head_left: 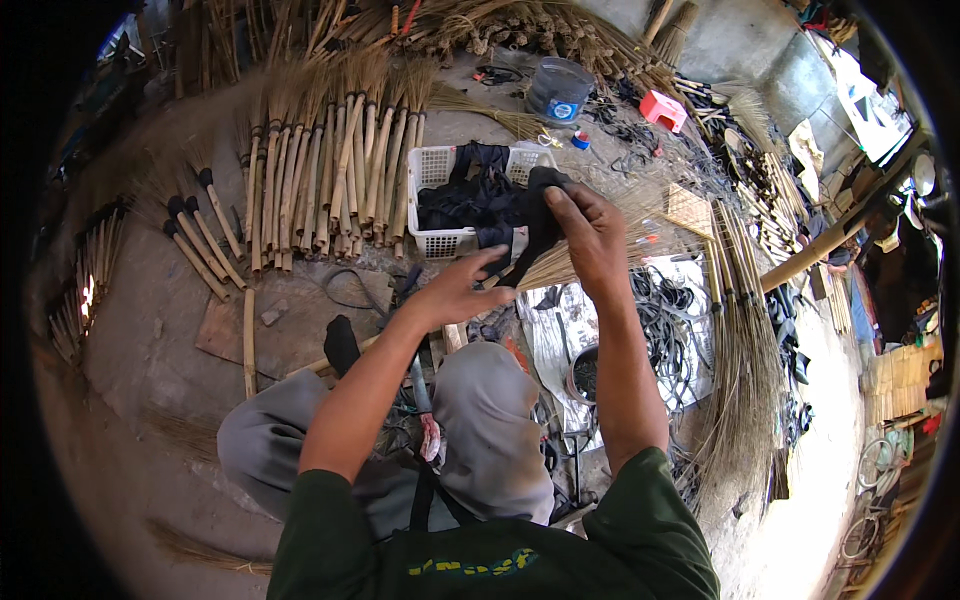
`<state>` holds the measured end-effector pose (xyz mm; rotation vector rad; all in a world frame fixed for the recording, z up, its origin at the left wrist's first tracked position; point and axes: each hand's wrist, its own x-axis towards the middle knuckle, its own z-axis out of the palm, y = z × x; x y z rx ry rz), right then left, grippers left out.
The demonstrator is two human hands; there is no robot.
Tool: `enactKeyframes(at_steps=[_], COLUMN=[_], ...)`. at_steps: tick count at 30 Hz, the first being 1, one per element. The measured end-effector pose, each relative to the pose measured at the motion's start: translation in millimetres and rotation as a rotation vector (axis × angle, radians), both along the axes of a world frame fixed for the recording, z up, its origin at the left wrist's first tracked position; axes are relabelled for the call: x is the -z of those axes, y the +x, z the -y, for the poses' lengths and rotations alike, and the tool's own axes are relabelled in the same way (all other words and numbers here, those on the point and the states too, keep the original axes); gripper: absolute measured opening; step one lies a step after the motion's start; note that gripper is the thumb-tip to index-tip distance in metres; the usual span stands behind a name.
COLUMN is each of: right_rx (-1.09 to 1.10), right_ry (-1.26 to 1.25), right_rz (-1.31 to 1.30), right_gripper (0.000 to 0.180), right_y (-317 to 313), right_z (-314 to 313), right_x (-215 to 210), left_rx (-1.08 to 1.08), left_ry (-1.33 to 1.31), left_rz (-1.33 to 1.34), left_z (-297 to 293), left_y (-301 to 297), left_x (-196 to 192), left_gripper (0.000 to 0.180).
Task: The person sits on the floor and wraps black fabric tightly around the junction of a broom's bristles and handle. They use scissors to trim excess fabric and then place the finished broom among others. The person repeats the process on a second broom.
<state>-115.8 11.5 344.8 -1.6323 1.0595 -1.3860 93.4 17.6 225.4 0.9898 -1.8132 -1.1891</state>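
Observation:
My right hand (pixel 590 235) is raised in front of me, thumb and fingers pinched on the upper part of a black strip (pixel 541 222) that hangs down, rubber or cloth. My left hand (pixel 460 288) is lower and to the left, its fingers stretched and apart, with the thumb close to the strip's lower end. Whether they touch I cannot tell. Just beyond, a white plastic basket (pixel 432 243) holds a heap of black strips (pixel 470 200). Behind my right forearm, a bundle of pale bristles (pixel 637 232) fans out to the right, partly hidden.
Rows of stick-handled brooms (pixel 345 185) lie at the far left, and more brooms (pixel 740 330) at the right. A clear plastic tub (pixel 560 88) and a red stool (pixel 662 110) stand beyond. Black loops (pixel 672 335) lie on a white sheet (pixel 545 335) by my knee.

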Motion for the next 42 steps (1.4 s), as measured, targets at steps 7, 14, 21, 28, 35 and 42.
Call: enactKeyframes(at_steps=[7,14,21,28,35,42], right_rx=[0.164,0.519,0.366,0.271,-0.038,0.19], right_ry=[-0.178,0.338,0.816,1.051,0.79,0.919], right_rz=[0.373,0.259,0.55,0.45,0.132,0.242], right_gripper=[0.023,0.03,0.028,0.044,0.043,0.032], right_y=[-22,-64,-62,-19,-6,-7], right_z=[-38,-59,-33,34,62,63], right_x=[-23,108,291,394,427,413], left_rx=[0.277,0.032,-0.278,-0.184,0.054,-0.217], left_ry=[0.36,0.453,0.483,0.673,1.086,0.794], left_rz=[-0.077,-0.05,-0.085,0.206,0.275,0.069], left_z=[6,8,69,147,191,198], left_y=[-40,-11,14,5,-24,-13], left_x=[73,191,205,220,260,258], left_gripper=[0.052,0.045,0.037,0.061,0.072,0.036])
